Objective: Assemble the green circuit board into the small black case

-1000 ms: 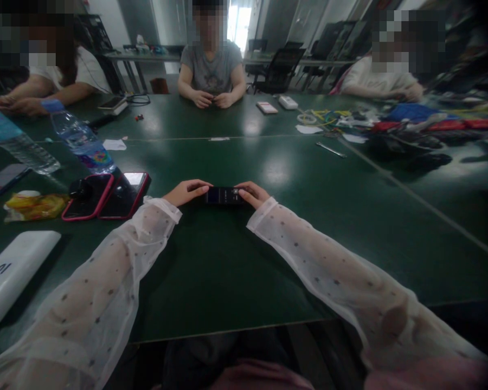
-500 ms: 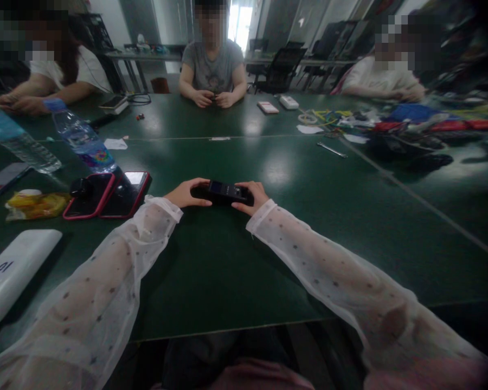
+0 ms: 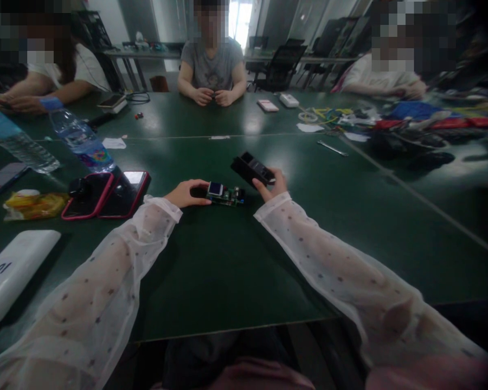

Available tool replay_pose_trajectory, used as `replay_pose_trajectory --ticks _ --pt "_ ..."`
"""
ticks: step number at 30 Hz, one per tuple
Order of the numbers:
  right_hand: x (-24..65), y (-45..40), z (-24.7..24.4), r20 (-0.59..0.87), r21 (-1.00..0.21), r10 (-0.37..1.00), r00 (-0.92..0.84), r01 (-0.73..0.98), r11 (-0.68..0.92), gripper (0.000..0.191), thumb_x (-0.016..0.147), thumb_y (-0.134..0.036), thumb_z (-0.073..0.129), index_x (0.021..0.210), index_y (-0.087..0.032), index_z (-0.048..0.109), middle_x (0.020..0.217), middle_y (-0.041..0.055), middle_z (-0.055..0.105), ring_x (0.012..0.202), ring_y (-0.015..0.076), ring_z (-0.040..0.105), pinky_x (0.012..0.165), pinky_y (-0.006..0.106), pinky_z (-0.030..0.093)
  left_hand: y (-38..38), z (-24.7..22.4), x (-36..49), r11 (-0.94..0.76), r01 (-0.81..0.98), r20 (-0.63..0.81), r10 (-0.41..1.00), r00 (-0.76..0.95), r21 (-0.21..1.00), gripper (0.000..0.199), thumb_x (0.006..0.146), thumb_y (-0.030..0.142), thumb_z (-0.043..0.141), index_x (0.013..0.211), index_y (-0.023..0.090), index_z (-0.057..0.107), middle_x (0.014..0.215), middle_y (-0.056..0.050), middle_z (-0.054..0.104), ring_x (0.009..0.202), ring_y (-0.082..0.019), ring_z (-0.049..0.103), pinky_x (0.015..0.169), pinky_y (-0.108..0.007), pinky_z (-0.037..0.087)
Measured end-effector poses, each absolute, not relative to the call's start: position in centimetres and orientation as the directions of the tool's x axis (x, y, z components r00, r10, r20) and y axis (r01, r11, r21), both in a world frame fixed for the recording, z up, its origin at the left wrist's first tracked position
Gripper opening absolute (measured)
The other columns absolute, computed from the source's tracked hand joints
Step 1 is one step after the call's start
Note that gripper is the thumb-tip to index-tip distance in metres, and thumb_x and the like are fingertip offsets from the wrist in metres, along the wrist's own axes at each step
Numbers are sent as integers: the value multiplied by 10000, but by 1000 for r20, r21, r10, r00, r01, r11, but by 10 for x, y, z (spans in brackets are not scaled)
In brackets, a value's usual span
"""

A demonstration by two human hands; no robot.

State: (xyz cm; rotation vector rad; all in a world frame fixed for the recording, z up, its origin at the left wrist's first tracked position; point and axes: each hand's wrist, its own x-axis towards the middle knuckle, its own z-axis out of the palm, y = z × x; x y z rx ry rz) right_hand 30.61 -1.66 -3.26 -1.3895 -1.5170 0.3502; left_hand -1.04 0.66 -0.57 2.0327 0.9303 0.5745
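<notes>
In the middle of the green table, my left hand (image 3: pixel 188 194) grips the left end of a circuit board (image 3: pixel 228 196) between thumb and fingers. The board is green and carries a small screen and several parts. My right hand (image 3: pixel 275 186) holds a black plastic cover (image 3: pixel 254 167) by its right end. This cover has a window opening and is tilted, up and to the right of the board, apart from it. Both forearms are in sheer white sleeves with dark stars.
On the left are two water bottles (image 3: pixel 79 135), red-cased phones (image 3: pixel 124 196), a yellow packet (image 3: pixel 34 206) and a white power bank (image 3: pixel 20 271). A wrench (image 3: pixel 332 148) and a heap of cables (image 3: pixel 415 122) lie to the right. Several people sit across the green table (image 3: pixel 211 281).
The black cover has come off the circuit board. My right hand has lifted it up and to the right, while my left hand stays on the board.
</notes>
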Motion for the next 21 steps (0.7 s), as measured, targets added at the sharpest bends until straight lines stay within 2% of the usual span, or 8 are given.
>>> replay_pose_trajectory --ticks 4,8,13,21 --pt "317 -2 -44 434 -771 870 236 597 222 633 680 -660 696 1120 -226 559 1066 121 585 1063 340 539 985 611 444 6 -3 -11 -407 433 55 777 627 804 596 717 407 779 1251 217 595 1282 -95 618 1209 -251 567 1071 -506 377" --pt "317 -3 -44 419 -707 893 163 676 208 618 712 -619 686 1160 -210 568 1106 146 595 1083 368 531 986 637 424 5 -1 -10 -405 448 43 778 627 797 582 724 414 772 1244 218 598 1273 -94 622 1200 -251 570 1060 -503 386" --pt "313 -13 -35 451 -582 890 67 778 237 692 784 -613 625 1324 -200 500 1209 173 565 1181 383 475 1013 616 400 5 -1 -10 -427 459 59 779 625 779 577 721 418 773 1236 220 606 1268 -92 629 1202 -257 570 1062 -512 385" --pt "312 -11 -32 396 -528 917 52 830 181 691 735 -550 690 1286 -166 526 1250 172 574 1186 363 490 1037 548 402 7 -3 -10 -462 452 82 762 642 763 577 730 413 774 1245 217 602 1262 -88 634 1193 -247 577 1054 -493 402"
